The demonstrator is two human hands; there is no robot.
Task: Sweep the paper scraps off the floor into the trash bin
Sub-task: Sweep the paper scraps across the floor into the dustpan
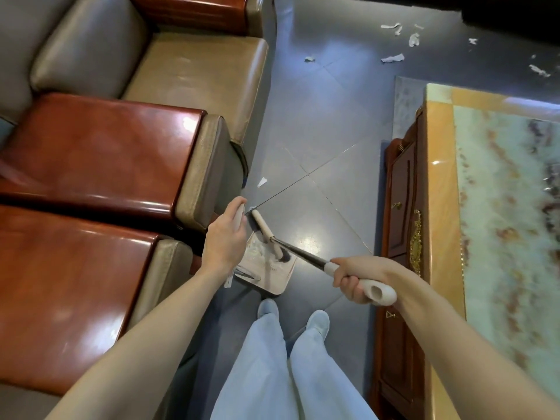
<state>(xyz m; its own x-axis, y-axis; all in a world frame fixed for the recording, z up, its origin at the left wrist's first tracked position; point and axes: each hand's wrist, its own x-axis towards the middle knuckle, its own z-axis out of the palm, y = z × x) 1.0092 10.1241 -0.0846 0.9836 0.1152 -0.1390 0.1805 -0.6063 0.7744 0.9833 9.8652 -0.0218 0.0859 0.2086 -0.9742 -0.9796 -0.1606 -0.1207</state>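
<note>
Centrally, a person stands on a dark tiled floor (pixel 318 140) between a sofa (pixel 106 153) at the left and a marble-topped coffee table (pixel 509 207) at the right, looking down at both bare forearms. The left hand (pixel 225 236) is seen from its back; its fingers are curled round the pale upright dustpan handle (pixel 240 214), and the fingertips themselves are hidden behind the handle. The dustpan (pixel 274 281) rests on the floor just ahead of the person's light shoes (pixel 268 307), close to the sofa's front corner. The right hand (pixel 359 278) grips the pale end grip of the broom (pixel 306 256), fingers wrapped round it and pressed together, with the grip's hollow end projecting past the hand. The broom's dark shaft slants down and leftward to the broom head (pixel 266 230), a beige bar with dark bristles lying over the dustpan's far edge. Pale crumpled scraps in the pan (pixel 257 253) sit inside the dustpan beside the bristles. One loose scrap (pixel 262 181) lies on the floor near the sofa's base, a little beyond the broom head. More scattered paper scraps (pixel 392 58) lie well apart from the dustpan, on the floor past the far end of the coffee table.
</note>
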